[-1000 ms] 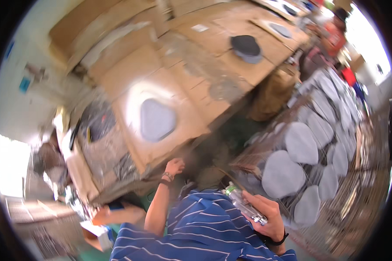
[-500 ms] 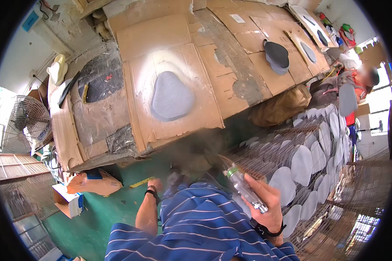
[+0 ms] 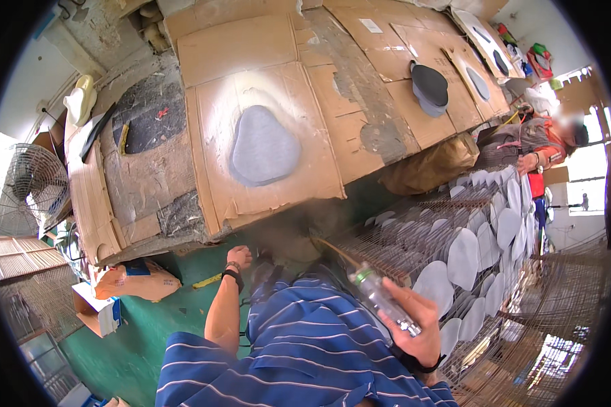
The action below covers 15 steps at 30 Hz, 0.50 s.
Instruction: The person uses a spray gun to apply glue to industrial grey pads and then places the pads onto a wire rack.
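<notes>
Right hand point(image 3: 414, 325): clenched around a clear spray gun with a green cap point(image 3: 380, 298), its long axis pointing up-left.
Grey pear-shaped piece point(image 3: 263, 146): on the cardboard-covered table point(image 3: 278, 41), ahead-left of the nozzle.
Left hand point(image 3: 239, 258): loose, empty, hanging nearer the table edge.

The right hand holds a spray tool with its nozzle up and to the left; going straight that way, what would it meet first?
Probably the cardboard-covered table, near its front edge; the right hand aims the spray tool there. Depth is unclear.

Matt cardboard sheets point(image 3: 265, 74) (rough, stained)
</notes>
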Each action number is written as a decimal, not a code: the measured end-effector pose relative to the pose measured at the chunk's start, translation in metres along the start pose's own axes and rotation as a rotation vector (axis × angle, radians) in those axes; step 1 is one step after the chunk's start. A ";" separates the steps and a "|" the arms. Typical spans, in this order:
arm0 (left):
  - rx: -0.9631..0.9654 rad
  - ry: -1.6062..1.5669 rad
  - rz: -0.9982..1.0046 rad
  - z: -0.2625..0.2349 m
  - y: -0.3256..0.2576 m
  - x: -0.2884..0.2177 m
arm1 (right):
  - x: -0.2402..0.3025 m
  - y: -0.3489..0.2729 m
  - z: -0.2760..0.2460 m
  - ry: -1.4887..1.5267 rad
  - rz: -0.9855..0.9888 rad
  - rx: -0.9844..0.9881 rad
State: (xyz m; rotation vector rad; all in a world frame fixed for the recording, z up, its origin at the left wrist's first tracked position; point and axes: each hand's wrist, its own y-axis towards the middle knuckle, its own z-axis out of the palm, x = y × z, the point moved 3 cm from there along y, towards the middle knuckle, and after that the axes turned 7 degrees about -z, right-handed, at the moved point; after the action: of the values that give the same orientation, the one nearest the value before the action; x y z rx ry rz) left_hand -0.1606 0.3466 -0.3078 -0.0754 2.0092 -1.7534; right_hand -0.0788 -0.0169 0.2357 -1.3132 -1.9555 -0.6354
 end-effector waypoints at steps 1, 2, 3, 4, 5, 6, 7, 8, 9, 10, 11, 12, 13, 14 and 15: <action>-0.004 -0.003 0.002 -0.001 0.002 0.003 | 0.002 0.000 0.003 0.066 -0.002 0.096; -0.010 -0.007 -0.034 -0.004 0.005 0.011 | 0.003 0.001 0.007 0.134 -0.005 0.194; -0.017 -0.011 -0.069 -0.009 0.006 0.019 | 0.004 0.004 0.012 0.143 -0.044 0.191; -0.012 -0.008 -0.067 -0.005 0.005 0.023 | 0.005 0.009 0.019 0.140 -0.043 0.188; -0.052 -0.006 -0.073 -0.001 0.001 0.026 | 0.007 0.017 0.022 0.116 -0.069 0.095; -0.091 -0.003 -0.079 0.002 -0.002 0.028 | 0.008 0.022 0.024 0.092 -0.096 0.001; -0.101 -0.015 -0.069 -0.001 -0.002 0.034 | 0.006 0.025 0.025 0.078 -0.108 -0.037; -0.103 -0.015 -0.065 -0.005 -0.002 0.039 | 0.005 0.027 0.026 0.079 -0.111 -0.040; -0.086 -0.052 -0.068 -0.008 0.000 0.044 | 0.003 0.028 0.025 0.067 -0.119 -0.083; -0.068 -0.089 -0.072 -0.011 0.000 0.047 | 0.002 0.028 0.024 0.055 -0.125 -0.125; -0.098 -0.016 -0.079 -0.014 0.002 0.048 | 0.001 0.026 0.021 0.027 -0.125 -0.125; -0.096 -0.016 -0.079 -0.015 0.003 0.049 | 0.000 0.023 0.018 0.026 -0.125 -0.125; -0.089 -0.002 -0.091 -0.017 0.004 0.051 | -0.001 0.018 0.016 0.013 -0.089 -0.110; -0.083 0.012 -0.103 -0.019 0.005 0.053 | -0.002 0.014 0.014 0.000 -0.054 -0.094; -0.084 0.009 -0.103 -0.020 0.006 0.054 | -0.003 0.009 0.011 -0.017 -0.034 -0.082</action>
State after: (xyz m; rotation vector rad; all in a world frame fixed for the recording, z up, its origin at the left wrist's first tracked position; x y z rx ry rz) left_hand -0.2142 0.3474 -0.3285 -0.2020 2.1202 -1.7331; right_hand -0.0725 -0.0072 0.2264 -1.3417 -1.9879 -0.7300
